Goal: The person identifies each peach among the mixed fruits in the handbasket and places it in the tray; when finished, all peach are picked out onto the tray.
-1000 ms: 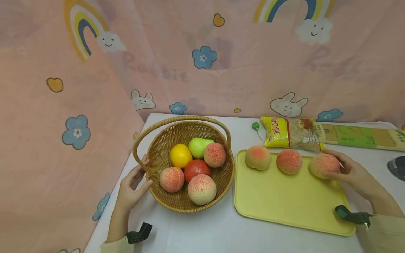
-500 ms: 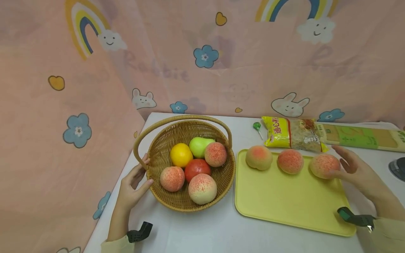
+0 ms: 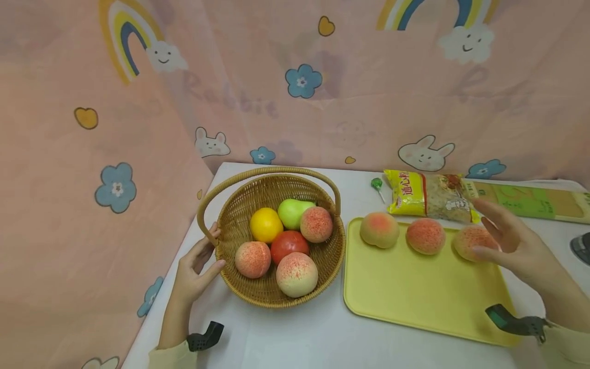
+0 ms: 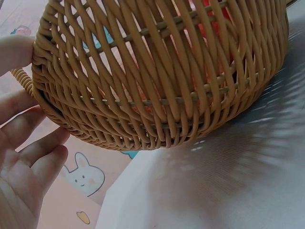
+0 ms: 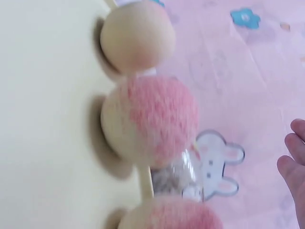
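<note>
A wicker basket [image 3: 272,306] holds a yellow orange-like fruit [image 3: 266,225], a green pear [image 3: 293,213], a red tomato-like fruit [image 3: 289,246] and three peaches, one pale and large [image 3: 297,275]. My left hand [image 3: 195,271] holds the basket's left rim by the handle's base; the left wrist view shows thumb and fingers [image 4: 43,148] at the woven edge. Three more peaches stand along the back of a yellow tray [image 3: 415,292]. My right hand [image 3: 516,246] hovers over the right-hand peach [image 3: 471,243], partly hiding it, with fingers spread and nothing held.
Behind the tray lie a yellow-and-clear food bag [image 3: 428,195], a long green-and-brown pack [image 3: 530,200] and a green lollipop [image 3: 377,184]. A dark round object [image 3: 582,247] sits at the far right. A patterned pink cloth [image 3: 258,61] hangs behind the table.
My right hand has loosened its hold on the right-hand peach and lifted off, fingers opening. The peach stays on the tray. My left hand keeps its place on the basket.
</note>
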The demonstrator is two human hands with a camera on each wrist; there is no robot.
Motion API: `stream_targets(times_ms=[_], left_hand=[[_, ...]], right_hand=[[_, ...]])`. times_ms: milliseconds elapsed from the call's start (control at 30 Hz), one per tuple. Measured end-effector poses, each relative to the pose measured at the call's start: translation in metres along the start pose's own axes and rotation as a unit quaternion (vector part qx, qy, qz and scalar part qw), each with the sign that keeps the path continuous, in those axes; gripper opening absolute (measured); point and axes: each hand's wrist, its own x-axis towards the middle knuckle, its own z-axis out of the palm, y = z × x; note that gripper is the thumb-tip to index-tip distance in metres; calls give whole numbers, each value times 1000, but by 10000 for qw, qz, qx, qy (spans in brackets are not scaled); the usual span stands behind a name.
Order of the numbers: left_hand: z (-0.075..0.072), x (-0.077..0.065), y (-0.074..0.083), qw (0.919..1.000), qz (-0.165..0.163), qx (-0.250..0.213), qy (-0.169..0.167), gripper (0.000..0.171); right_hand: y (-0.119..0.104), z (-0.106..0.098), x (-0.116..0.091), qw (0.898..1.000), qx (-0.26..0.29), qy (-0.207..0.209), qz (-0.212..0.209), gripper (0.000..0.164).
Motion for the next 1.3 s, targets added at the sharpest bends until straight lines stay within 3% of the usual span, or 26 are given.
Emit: stream_targets(times_ms=[100, 267, 567, 733, 967, 1300], left_hand=[[0, 0, -1, 10000, 29, 55, 1, 59], [0, 1, 0, 10000, -9, 92, -2, 59], [1, 2, 0, 9999, 23, 105, -5, 61], [2, 3, 0, 9999, 121, 14, 42, 60], [1, 3, 0, 10000, 51, 6, 48, 60], [0, 0, 0, 9999, -93, 53, -23, 60]], right_hand=[[-13, 13, 8, 9993, -38, -367, -114, 93], [-33, 39, 23, 9907, 714, -1087, -411, 85], [-64, 95, 54, 9742, 621, -2047, -716, 79], [-78, 122, 72, 9664, 408, -2455, -648, 74], [-92, 152, 96, 9490, 219, -3024, -862, 74], [-102, 192, 121, 9171, 324, -3949, -445, 75]])
